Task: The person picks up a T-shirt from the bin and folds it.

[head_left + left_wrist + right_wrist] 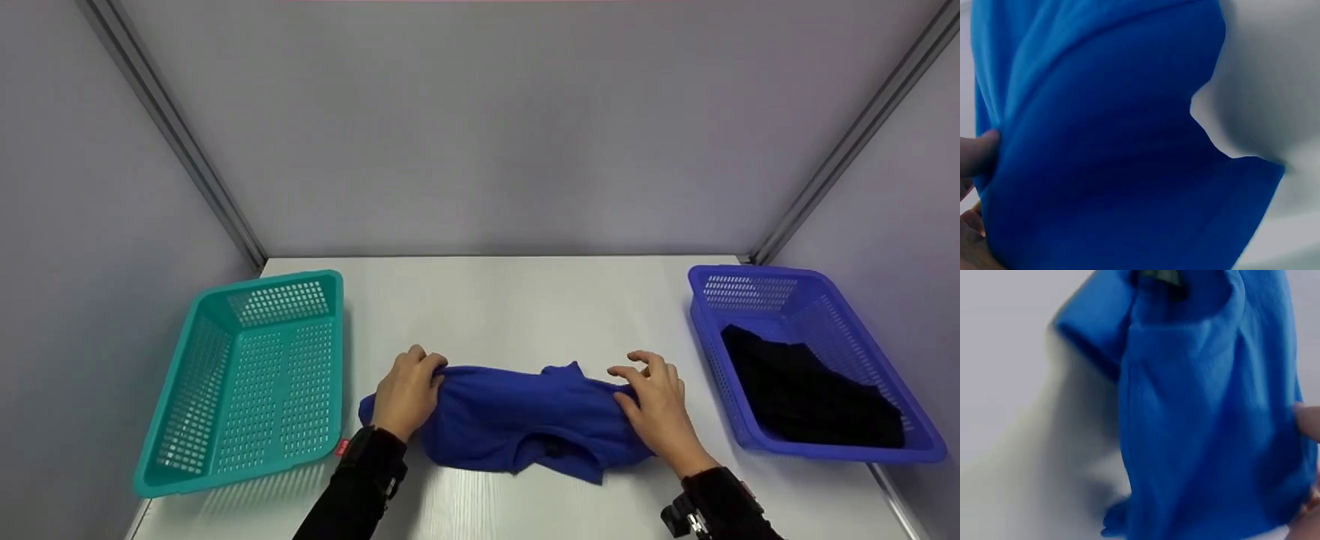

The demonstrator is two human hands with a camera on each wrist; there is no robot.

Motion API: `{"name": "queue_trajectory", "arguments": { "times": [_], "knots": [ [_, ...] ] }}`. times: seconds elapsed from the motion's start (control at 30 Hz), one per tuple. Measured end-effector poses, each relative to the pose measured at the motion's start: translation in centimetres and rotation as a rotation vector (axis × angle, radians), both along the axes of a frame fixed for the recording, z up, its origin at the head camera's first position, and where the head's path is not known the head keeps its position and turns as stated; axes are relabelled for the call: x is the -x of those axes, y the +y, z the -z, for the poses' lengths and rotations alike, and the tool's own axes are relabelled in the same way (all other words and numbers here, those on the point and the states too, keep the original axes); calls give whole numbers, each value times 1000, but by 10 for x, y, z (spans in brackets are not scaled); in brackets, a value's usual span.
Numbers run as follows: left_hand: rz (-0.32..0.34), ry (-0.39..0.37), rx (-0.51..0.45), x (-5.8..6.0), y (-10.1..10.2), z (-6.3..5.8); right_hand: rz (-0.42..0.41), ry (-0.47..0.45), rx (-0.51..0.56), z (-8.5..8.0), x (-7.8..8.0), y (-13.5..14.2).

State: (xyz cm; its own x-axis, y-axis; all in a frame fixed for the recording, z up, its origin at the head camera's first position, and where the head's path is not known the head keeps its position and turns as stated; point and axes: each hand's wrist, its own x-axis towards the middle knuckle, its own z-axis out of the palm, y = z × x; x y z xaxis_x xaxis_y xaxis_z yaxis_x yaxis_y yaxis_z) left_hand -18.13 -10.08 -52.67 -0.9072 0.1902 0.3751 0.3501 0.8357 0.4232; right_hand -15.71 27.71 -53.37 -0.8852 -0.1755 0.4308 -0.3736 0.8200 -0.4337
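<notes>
A blue shirt is stretched sideways between both hands above the white table, its neck opening toward the near side. The left hand pinches the shirt's far edge near the left end; in the left wrist view its thumb presses on the gathered cloth. On the other end, the right hand holds the far edge, with its thumb over the cloth and the other fingers partly hidden behind. A dark label shows inside the neck in the right wrist view.
To the left stands a green perforated basket. On the right, a blue-purple basket contains black cloth. Grey panels enclose the white table at the back and sides.
</notes>
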Motion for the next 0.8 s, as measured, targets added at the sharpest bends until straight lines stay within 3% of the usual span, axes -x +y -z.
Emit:
{"name": "queue_trajectory", "arguments": {
  "times": [0.1, 0.23, 0.33, 0.43, 0.5, 0.6, 0.7, 0.8],
  "knots": [
    [-14, 40, 53, -1, -1, 14, -34, 104, -112, 12, -6, -3],
    [17, 111, 187, -7, -1, 29, -146, 131, -197, 26, -19, -11],
    [185, 125, 310, -17, 1, 34, -247, 92, -284, 35, -28, -17],
    [411, 26, 415, -29, 3, 36, -289, -21, -371, 44, -36, -18],
    [490, -71, 471, -36, 2, 42, -272, -127, -414, 48, -40, -15],
    [457, -192, 515, -41, -5, 53, -190, -236, -476, 54, -41, -8],
    [377, -191, 528, -42, -10, 62, -108, -210, -501, 60, -40, 0],
    [352, -117, 541, -42, -8, 66, -28, -120, -488, 66, -38, 7]
  ]
}}
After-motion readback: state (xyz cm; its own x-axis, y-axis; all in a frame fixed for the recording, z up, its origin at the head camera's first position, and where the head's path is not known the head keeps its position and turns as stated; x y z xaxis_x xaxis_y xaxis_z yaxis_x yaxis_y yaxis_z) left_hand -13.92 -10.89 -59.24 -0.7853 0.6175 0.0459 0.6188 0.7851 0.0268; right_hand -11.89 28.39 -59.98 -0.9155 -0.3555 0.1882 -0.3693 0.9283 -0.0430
